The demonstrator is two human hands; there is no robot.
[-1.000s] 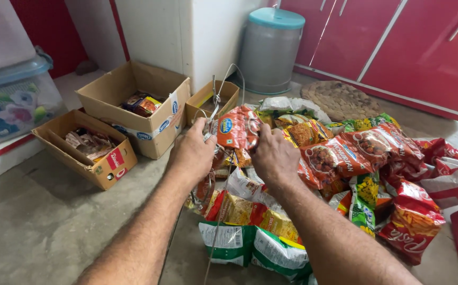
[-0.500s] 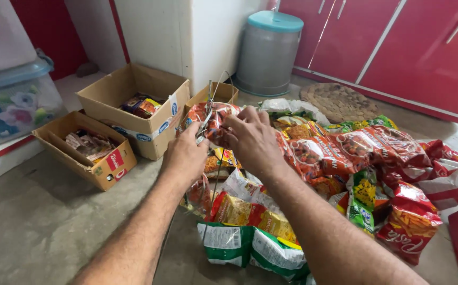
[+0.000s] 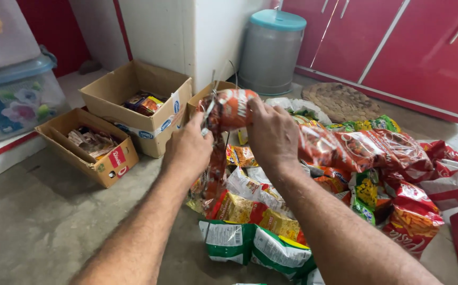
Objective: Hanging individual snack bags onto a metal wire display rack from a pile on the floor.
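Orange snack packet [image 3: 232,109], closed grip of left hand [image 3: 187,151], right hand [image 3: 272,136]

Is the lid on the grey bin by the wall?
Yes, the teal lid sits closed on top of the grey bin, which stands beside the white wall.

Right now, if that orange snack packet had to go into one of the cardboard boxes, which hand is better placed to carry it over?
Probably the left hand. It grips the orange packet on the side facing the large cardboard box and the low box. The right hand holds the far side, over the snack pile.
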